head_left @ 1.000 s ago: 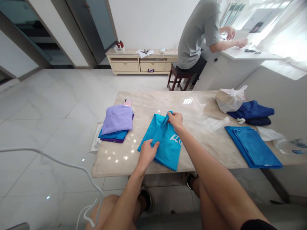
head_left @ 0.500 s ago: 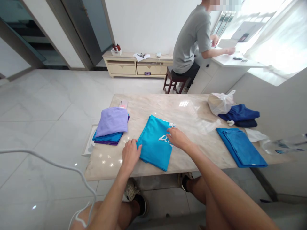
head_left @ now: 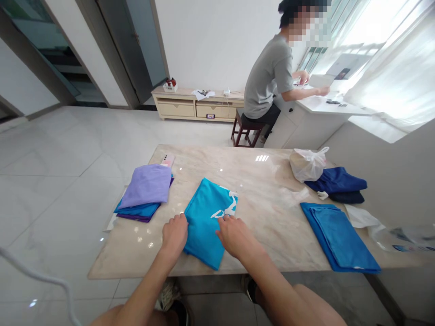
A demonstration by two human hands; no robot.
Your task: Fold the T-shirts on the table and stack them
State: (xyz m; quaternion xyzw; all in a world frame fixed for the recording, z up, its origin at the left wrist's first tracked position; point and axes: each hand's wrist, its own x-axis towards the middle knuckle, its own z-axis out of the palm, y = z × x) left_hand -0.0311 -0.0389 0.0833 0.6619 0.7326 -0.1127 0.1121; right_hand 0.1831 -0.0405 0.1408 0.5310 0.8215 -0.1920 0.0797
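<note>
The folded blue cloth (head_left: 205,235) lies on the table (head_left: 265,190); the left hand (head_left: 175,232) curls at its left edge, the right hand (head_left: 238,236) touches its right side, grips unclear. Uneven pulling could skew the folds

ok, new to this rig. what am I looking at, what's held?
No machine here: it's the view from a camera worn on a person's head, looking forward and down. The left hand is at the left edge of a folded turquoise cloth with white print; the right hand lies over its right side. I can't tell whether either grips it. The marble-patterned table also carries a folded stack topped by a lavender cloth, a smartphone, a folded blue cloth and a knotted plastic bag.
</note>
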